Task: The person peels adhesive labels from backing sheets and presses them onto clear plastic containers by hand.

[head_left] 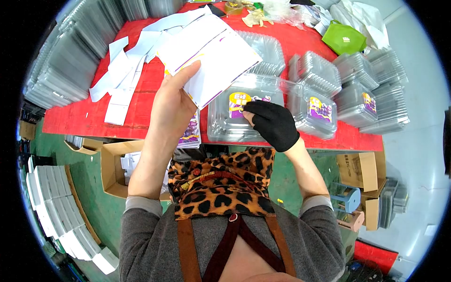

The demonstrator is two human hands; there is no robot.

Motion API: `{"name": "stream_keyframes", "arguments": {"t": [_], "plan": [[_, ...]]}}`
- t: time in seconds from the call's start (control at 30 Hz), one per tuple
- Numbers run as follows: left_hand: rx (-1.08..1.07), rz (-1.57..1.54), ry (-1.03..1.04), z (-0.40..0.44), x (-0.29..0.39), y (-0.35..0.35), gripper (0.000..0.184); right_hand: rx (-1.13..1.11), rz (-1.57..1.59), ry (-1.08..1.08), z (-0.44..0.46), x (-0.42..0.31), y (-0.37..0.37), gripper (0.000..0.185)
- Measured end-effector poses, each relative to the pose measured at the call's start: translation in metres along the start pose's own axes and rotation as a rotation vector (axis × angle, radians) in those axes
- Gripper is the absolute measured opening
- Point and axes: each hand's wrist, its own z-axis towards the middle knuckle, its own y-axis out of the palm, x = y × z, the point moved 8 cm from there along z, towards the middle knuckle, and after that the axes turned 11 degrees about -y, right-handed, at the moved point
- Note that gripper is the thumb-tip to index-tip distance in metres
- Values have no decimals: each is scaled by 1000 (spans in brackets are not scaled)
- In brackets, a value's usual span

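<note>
My left hand (176, 96) grips a white-backed sheet of stickers (218, 58), thumb on top, held up over the table. Below it, on the table's front edge, lies a stack of purple printed sticker sheets (191, 134), partly covered by my wrist. My right hand (273, 124), in a black glove that leaves the fingertips bare, is closed at a yellow and purple sticker (238, 104) on a clear plastic clamshell box (221, 128). The fingers hide part of that sticker. Directly right of it stand clear boxes with a similar sticker (320, 110) on top.
Tall stacks of clear plastic boxes (70, 66) line the left side; more stacks (315, 70) stand at right. White paper strips (124, 70) lie on the red tabletop (150, 80). A green bag (344, 38) sits at the back. Open cartons (112, 169) stand below.
</note>
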Motion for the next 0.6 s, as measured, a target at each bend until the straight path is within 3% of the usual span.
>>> {"name": "stream_keyframes", "arguments": {"t": [0.13, 0.23, 0.37, 0.47, 0.53, 0.6], "plan": [[13, -30, -31, -1, -4, -5, 50, -103, 147, 160, -3, 10, 12, 31], [35, -28, -38, -4, -4, -5, 46, -114, 272, 147, 11, 0, 12, 43], [61, -32, -17, -9, -3, -2, 42, -152, 168, 116, 12, -18, 16, 52], [48, -48, -21, -11, -4, -5, 41, -93, 184, 339, -11, 0, 5, 55], [46, -37, -30, -12, -4, -6, 42, -97, -44, 437, -31, 10, -6, 61], [43, -31, -37, -13, -5, -5, 42, -103, 40, 592, -48, 14, -13, 59]]}}
